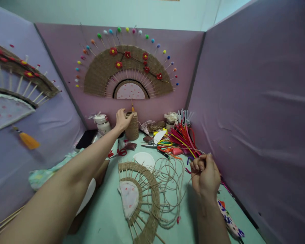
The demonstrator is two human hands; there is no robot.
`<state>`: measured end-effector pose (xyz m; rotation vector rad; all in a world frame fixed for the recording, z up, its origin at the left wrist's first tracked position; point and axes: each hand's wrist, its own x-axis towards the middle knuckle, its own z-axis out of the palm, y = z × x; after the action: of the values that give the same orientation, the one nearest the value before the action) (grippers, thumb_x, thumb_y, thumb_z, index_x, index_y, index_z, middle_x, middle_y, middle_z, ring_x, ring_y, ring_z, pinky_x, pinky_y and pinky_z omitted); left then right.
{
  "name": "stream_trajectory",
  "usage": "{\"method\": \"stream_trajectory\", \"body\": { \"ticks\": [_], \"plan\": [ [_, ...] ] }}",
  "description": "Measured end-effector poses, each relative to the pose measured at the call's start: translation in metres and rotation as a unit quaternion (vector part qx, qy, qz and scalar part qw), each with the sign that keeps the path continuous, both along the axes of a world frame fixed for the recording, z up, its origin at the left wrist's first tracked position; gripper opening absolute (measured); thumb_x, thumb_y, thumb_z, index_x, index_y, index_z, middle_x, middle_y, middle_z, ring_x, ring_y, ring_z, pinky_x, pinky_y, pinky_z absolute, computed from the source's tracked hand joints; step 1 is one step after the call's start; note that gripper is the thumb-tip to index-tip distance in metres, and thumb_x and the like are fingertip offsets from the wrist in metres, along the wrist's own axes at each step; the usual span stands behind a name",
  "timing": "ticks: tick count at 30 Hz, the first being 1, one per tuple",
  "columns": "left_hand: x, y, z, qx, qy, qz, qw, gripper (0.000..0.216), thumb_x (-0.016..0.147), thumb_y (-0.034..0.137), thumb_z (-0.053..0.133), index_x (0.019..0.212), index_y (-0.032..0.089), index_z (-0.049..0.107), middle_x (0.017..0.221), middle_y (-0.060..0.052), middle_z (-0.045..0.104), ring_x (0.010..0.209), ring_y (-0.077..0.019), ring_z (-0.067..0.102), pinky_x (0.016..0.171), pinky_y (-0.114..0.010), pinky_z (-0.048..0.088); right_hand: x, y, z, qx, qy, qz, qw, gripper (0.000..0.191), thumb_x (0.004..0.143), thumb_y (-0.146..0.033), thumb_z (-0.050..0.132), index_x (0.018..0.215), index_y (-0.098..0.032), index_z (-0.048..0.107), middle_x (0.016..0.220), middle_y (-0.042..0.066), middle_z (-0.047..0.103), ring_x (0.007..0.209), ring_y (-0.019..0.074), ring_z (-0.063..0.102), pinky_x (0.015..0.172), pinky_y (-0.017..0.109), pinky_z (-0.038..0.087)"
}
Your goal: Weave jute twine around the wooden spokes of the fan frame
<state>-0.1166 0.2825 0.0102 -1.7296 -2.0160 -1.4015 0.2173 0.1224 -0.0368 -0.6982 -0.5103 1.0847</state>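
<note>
At the back of the table, my left hand (122,120) grips the top of an upright spool of jute twine (132,130). My right hand (205,171), raised at the right, has its fingers pinched on a strand of twine (193,149) that stretches back to the left. Between my arms lies a half-round fan (155,189) of thin sticks woven with twine, with a spotted white cloth piece (130,199) at its centre. Loose loops of twine (171,173) spread over its right side.
Scissors (165,148), red pipe cleaners (183,134) and a white half-disc (160,136) lie at the back right. A white bottle (102,123) and a dark phone (86,139) are at the back left. Finished fans (96,76) hang on the panels.
</note>
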Motion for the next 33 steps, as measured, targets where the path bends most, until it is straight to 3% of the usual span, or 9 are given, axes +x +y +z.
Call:
{"method": "stream_trajectory", "body": {
  "ticks": [3,6,10,13,16,20,23,28,33],
  "plan": [
    [0.008,-0.038,-0.006,-0.02,-0.067,0.007,0.998,0.05,0.073,0.039,0.061,0.113,0.012,0.05,0.117,-0.016,0.054,0.115,-0.0264,0.048,0.099,-0.04,0.034,-0.001,0.002,-0.002,0.001,-0.002,-0.009,1.0,0.03,0.08,-0.043,0.059,0.068,-0.017,0.049,0.043,-0.011,0.029,0.041,0.0057,0.03,0.044,0.019,0.025],
    [0.017,-0.089,-0.018,-0.111,-0.137,-0.07,0.982,0.048,0.07,0.038,0.063,0.11,0.015,0.052,0.108,-0.012,0.06,0.102,-0.0225,0.057,0.089,-0.036,0.042,-0.001,0.007,-0.008,0.003,-0.028,-0.02,0.999,0.031,0.08,-0.045,0.057,0.068,-0.017,0.048,0.042,-0.011,0.028,0.041,0.0062,0.029,0.045,0.02,0.025],
    [0.029,-0.165,-0.035,-0.191,-0.181,-0.083,0.961,0.045,0.058,0.043,0.072,0.094,0.019,0.061,0.088,-0.006,0.067,0.084,-0.0234,0.062,0.074,-0.033,0.046,0.0,0.014,-0.021,-0.032,-0.193,-0.067,0.978,0.034,0.082,-0.049,0.048,0.068,-0.018,0.051,0.046,-0.008,0.033,0.046,0.0091,0.033,0.05,0.023,0.03],
    [0.039,-0.212,-0.05,-0.198,-0.192,-0.076,0.958,0.036,0.049,0.042,0.079,0.075,0.021,0.063,0.068,-0.003,0.065,0.064,-0.0216,0.06,0.061,-0.029,0.043,-0.006,0.007,-0.029,-0.046,-0.472,-0.096,0.875,0.028,0.08,-0.043,0.054,0.082,-0.015,0.059,0.074,0.006,0.057,0.075,0.0188,0.05,0.07,0.032,0.039],
    [0.05,-0.245,-0.07,-0.213,-0.154,-0.017,0.965,0.035,0.047,0.045,0.08,0.063,0.023,0.057,0.054,0.0,0.058,0.053,-0.0206,0.056,0.058,-0.028,0.041,-0.022,-0.006,-0.035,-0.029,-0.657,-0.071,0.75,0.044,0.075,-0.037,0.064,0.112,-0.015,0.056,0.117,0.018,0.05,0.11,0.0312,0.042,0.09,0.044,0.033],
    [0.063,-0.266,-0.091,-0.2,-0.131,0.02,0.971,0.036,0.051,0.042,0.08,0.067,0.024,0.053,0.053,-0.001,0.055,0.065,-0.0265,0.06,0.067,-0.031,0.041,-0.051,-0.021,-0.049,0.111,-0.735,0.148,0.653,0.068,0.077,-0.045,0.061,0.136,-0.02,0.038,0.135,0.014,0.038,0.124,0.0295,0.033,0.1,0.04,0.028],
    [0.068,-0.27,-0.1,-0.223,-0.132,0.006,0.966,0.039,0.056,0.04,0.077,0.083,0.023,0.055,0.062,-0.004,0.059,0.075,-0.0297,0.062,0.075,-0.035,0.042,-0.069,-0.026,-0.065,0.142,-0.753,0.264,0.585,0.08,0.072,-0.054,0.064,0.139,-0.022,0.034,0.138,0.014,0.037,0.127,0.0305,0.031,0.101,0.04,0.028],
    [0.07,-0.267,-0.103,-0.169,-0.25,0.016,0.953,0.055,0.052,0.026,0.079,0.099,0.02,0.052,0.097,-0.011,0.06,0.095,-0.0269,0.06,0.083,-0.037,0.044,-0.081,-0.027,-0.08,0.127,-0.765,0.266,0.573,0.075,0.074,-0.057,0.061,0.136,-0.021,0.039,0.137,0.015,0.039,0.126,0.032,0.034,0.101,0.042,0.028],
    [0.081,-0.267,-0.101,-0.181,-0.576,-0.092,0.792,0.033,0.059,0.017,0.073,0.089,0.018,0.058,0.082,-0.009,0.064,0.074,-0.0213,0.064,0.068,-0.034,0.051,-0.081,-0.024,-0.078,0.145,-0.732,0.27,0.609,0.072,0.077,-0.055,0.06,0.136,-0.019,0.039,0.136,0.014,0.041,0.126,0.0284,0.038,0.102,0.039,0.03]
  ]
}}
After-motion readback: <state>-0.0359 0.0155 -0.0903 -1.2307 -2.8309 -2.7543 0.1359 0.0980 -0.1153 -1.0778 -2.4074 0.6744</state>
